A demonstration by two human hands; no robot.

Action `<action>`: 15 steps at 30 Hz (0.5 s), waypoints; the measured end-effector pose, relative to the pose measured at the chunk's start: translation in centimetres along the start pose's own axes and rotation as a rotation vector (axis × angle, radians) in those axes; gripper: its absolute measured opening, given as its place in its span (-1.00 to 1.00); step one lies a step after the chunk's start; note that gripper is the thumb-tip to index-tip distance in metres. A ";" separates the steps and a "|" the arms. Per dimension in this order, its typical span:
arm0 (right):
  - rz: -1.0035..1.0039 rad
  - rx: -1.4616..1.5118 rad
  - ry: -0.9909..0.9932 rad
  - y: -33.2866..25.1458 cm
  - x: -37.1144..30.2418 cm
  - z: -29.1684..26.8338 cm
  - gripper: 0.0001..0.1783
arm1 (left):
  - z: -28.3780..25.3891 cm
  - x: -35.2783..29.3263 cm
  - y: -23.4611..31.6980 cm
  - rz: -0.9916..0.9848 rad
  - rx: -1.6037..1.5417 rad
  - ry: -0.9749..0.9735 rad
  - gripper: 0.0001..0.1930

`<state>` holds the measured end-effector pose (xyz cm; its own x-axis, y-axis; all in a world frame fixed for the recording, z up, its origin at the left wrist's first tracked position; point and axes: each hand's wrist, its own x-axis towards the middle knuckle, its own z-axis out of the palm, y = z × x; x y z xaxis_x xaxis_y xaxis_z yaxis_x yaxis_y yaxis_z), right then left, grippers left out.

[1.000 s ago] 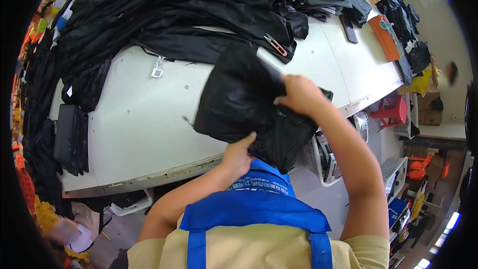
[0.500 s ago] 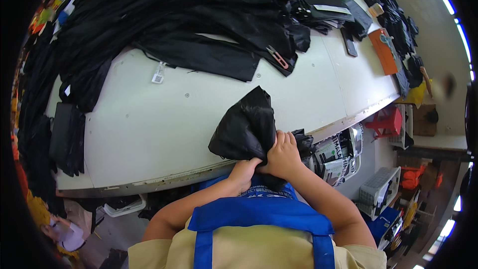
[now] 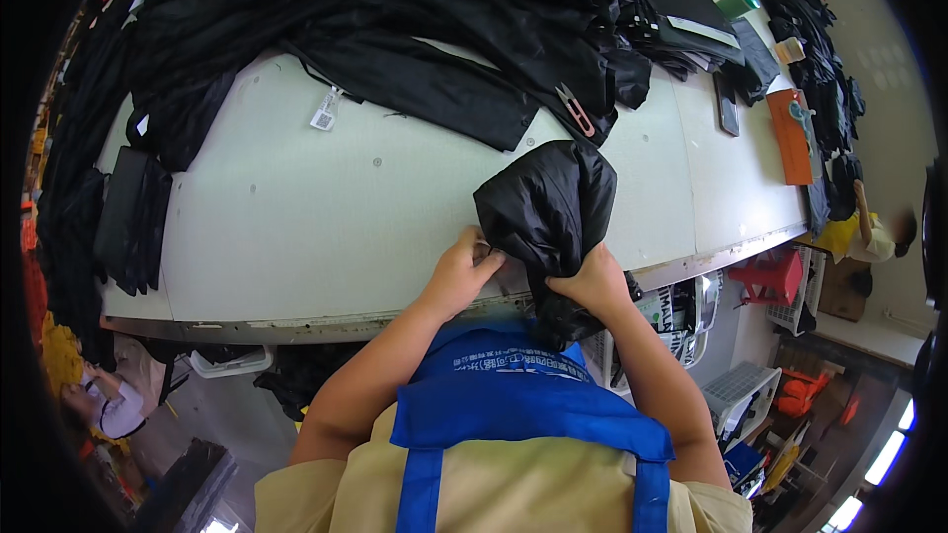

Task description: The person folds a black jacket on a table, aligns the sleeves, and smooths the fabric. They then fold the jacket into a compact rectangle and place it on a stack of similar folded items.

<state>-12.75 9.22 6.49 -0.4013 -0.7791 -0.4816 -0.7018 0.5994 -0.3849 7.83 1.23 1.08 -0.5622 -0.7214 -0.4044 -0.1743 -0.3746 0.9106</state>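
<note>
A shiny black garment (image 3: 553, 202) is bunched up over the table's near edge, its lower end hanging down in front of my apron. My right hand (image 3: 591, 286) is closed round its gathered middle. Just left of the bunch, my left hand (image 3: 462, 271) has its thumb and forefinger drawn together over the table; a small dark bit shows at the fingertips, too small to name. Beyond the bunch lie thread snips (image 3: 575, 111) with reddish handles, on the end of a black garment piece (image 3: 425, 89). A white tag (image 3: 324, 114) lies further left.
Black garments (image 3: 365, 0) are heaped along the far side of the white table (image 3: 286, 237). A folded black stack (image 3: 133, 222) lies left. Right are a phone (image 3: 727, 104), an orange box (image 3: 790, 138) and a green-topped container (image 3: 739, 2). A red stool (image 3: 770, 278) stands below.
The bunched garment has moved right and away from me with my right hand. My left hand has come off the garment and now sits apart, to its left.
</note>
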 end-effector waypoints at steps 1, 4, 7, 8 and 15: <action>0.010 0.010 -0.014 0.0 0.1 -0.1 -0.07 | -0.6 0.0 -0.6 -0.006 -0.041 -0.065 -0.75; -0.016 0.031 0.003 0.5 0.3 -0.1 -0.05 | -2.0 -1.7 2.2 -0.128 -0.324 -0.069 -0.82; -0.018 0.013 -0.022 0.7 0.7 -0.1 -0.05 | -3.3 -2.8 5.0 -0.050 -0.464 0.001 -0.85; -0.021 0.015 -0.018 0.8 0.7 0.0 -0.05 | -2.9 -2.4 5.6 0.177 -0.158 0.101 -0.85; -0.027 0.002 -0.027 0.7 0.8 -0.2 -0.05 | 0.7 -0.9 5.1 0.570 0.527 0.287 -0.82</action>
<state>-13.71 8.97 5.94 -0.3665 -0.7897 -0.4920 -0.7108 0.5788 -0.3996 6.89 0.39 6.19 -0.4631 -0.8656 0.1902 -0.3212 0.3640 0.8743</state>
